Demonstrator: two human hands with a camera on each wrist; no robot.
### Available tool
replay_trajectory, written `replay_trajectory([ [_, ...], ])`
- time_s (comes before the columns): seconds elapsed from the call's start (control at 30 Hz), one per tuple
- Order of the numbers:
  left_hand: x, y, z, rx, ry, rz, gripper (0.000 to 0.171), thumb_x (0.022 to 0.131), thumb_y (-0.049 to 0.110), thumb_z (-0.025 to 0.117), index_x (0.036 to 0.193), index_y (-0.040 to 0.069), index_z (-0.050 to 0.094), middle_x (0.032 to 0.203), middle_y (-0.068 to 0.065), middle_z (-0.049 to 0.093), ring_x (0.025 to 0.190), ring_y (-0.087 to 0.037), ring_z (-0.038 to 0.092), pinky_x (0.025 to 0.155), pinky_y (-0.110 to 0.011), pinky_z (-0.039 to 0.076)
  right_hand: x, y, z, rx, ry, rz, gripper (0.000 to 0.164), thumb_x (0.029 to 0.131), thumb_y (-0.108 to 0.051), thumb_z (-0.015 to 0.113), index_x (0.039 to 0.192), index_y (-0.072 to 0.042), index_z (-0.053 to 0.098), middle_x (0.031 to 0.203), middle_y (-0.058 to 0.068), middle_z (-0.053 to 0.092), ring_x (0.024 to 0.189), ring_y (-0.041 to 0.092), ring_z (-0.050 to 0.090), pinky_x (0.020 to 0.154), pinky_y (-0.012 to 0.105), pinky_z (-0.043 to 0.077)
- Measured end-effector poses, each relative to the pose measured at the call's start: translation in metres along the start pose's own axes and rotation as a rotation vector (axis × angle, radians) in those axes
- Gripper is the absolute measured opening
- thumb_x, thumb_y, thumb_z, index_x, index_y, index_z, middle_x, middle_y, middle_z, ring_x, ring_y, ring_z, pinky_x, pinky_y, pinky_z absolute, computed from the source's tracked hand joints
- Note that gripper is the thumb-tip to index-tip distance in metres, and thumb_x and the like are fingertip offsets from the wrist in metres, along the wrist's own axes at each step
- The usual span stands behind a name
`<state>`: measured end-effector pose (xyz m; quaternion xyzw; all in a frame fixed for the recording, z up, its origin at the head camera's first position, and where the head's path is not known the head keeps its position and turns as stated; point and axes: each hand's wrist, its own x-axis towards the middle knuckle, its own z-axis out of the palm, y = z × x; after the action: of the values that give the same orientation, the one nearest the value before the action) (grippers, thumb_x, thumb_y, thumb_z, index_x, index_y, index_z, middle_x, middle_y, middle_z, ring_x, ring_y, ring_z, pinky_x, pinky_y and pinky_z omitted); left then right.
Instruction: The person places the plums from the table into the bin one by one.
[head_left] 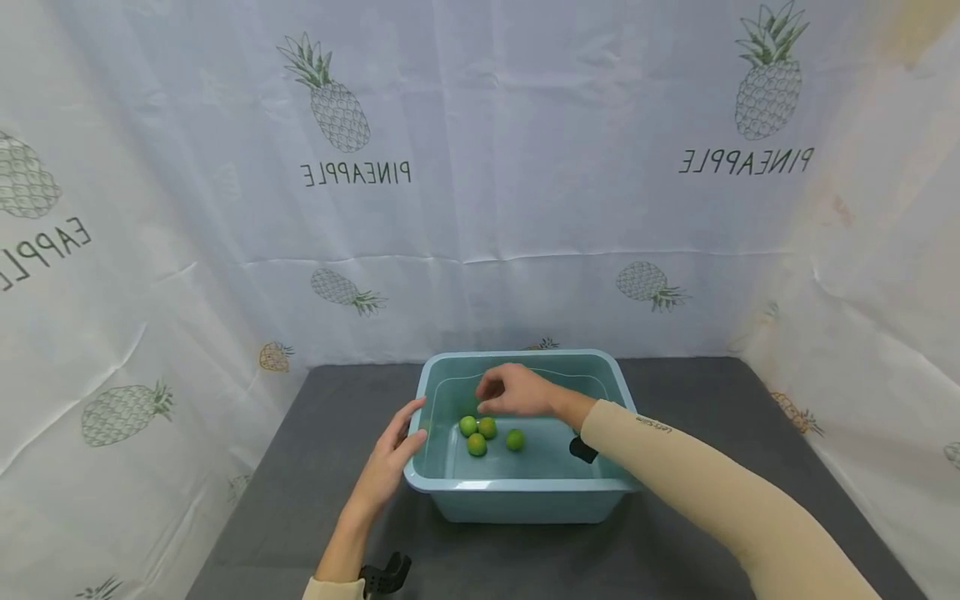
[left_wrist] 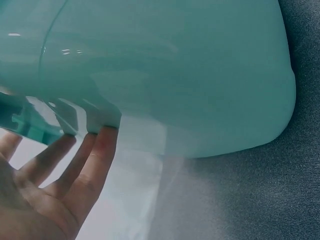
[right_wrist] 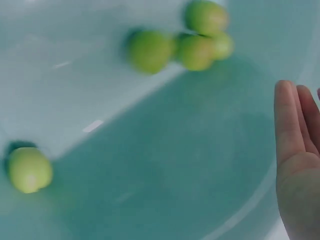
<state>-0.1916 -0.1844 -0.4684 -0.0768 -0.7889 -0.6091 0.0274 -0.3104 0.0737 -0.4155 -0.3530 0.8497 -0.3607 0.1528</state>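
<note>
A light teal plastic basin stands on the dark table, with several small green citrus fruits on its floor. Three of these fruits lie bunched together in the right wrist view, and another fruit sits apart from them. My left hand is at the basin's left rim, its fingers extended. In the left wrist view its fingertips touch the outside of the basin just under the rim. Above the basin's interior hovers my right hand, fingers loosely bent downward; nothing shows in it.
Dark grey cloth covers the table on both sides of the basin. A white curtain printed with pineapples hangs behind and along both sides. My right forearm crosses over the basin's right rim.
</note>
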Motion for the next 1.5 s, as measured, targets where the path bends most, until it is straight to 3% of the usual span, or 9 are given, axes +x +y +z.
replay_trajectory([
  [0.17, 0.0, 0.0, -0.001, -0.007, 0.002, 0.0, 0.049, 0.107, 0.028, 0.053, 0.154, 0.023, 0.042, 0.162, -0.014, 0.031, 0.142, -0.038, 0.041, 0.107, -0.062, 0.034, -0.008, -0.021, -0.017, 0.065, 0.058, -0.022, 0.021, 0.098, -0.024, 0.069, 0.116, -0.012, 0.07, 0.11, -0.003, 0.069, 0.105, 0.014, 0.065, 0.09, 0.034, 0.051],
  [0.53, 0.001, 0.003, -0.002, -0.005, -0.005, -0.012, 0.05, 0.106, 0.032, 0.054, 0.154, 0.024, 0.041, 0.162, -0.014, 0.033, 0.139, -0.037, 0.044, 0.107, -0.061, 0.036, -0.042, -0.063, -0.046, -0.005, 0.197, -0.089, 0.022, 0.099, -0.024, 0.067, 0.117, -0.011, 0.071, 0.109, -0.003, 0.07, 0.102, 0.014, 0.063, 0.09, 0.036, 0.051],
  [0.8, 0.004, 0.006, 0.0, 0.02, -0.002, -0.024, 0.05, 0.106, 0.032, 0.056, 0.153, 0.025, 0.043, 0.16, -0.016, 0.035, 0.14, -0.038, 0.044, 0.106, -0.062, 0.038, -0.074, -0.078, -0.056, -0.053, 0.267, -0.119, 0.022, 0.099, -0.023, 0.068, 0.116, -0.011, 0.072, 0.111, -0.002, 0.07, 0.102, 0.014, 0.065, 0.088, 0.034, 0.054],
  [1.03, 0.003, 0.007, 0.0, 0.021, -0.005, -0.011, 0.05, 0.105, 0.03, 0.057, 0.153, 0.023, 0.043, 0.158, -0.017, 0.038, 0.138, -0.038, 0.046, 0.105, -0.06, 0.041, -0.106, -0.073, -0.059, -0.095, 0.346, -0.117, 0.02, 0.099, -0.02, 0.068, 0.116, -0.01, 0.072, 0.112, -0.002, 0.07, 0.102, 0.016, 0.066, 0.089, 0.039, 0.054],
  [1.27, 0.002, 0.008, 0.001, 0.048, -0.003, -0.004, 0.051, 0.106, 0.034, 0.055, 0.154, 0.022, 0.042, 0.16, -0.016, 0.035, 0.144, -0.039, 0.039, 0.109, -0.062, 0.035, -0.14, -0.051, -0.057, -0.197, 0.485, -0.137, 0.017, 0.097, -0.016, 0.07, 0.114, -0.012, 0.072, 0.109, -0.002, 0.07, 0.099, 0.016, 0.068, 0.087, 0.042, 0.055],
  [1.5, -0.004, 0.013, -0.004, 0.096, 0.05, 0.049, 0.05, 0.108, 0.034, 0.049, 0.154, 0.018, 0.04, 0.146, -0.017, 0.052, 0.127, -0.036, 0.056, 0.096, -0.054, 0.048, -0.166, -0.026, -0.055, -0.326, 0.69, -0.179, 0.021, 0.089, -0.004, 0.077, 0.109, -0.01, 0.073, 0.104, -0.001, 0.071, 0.093, 0.016, 0.068, 0.079, 0.036, 0.055],
])
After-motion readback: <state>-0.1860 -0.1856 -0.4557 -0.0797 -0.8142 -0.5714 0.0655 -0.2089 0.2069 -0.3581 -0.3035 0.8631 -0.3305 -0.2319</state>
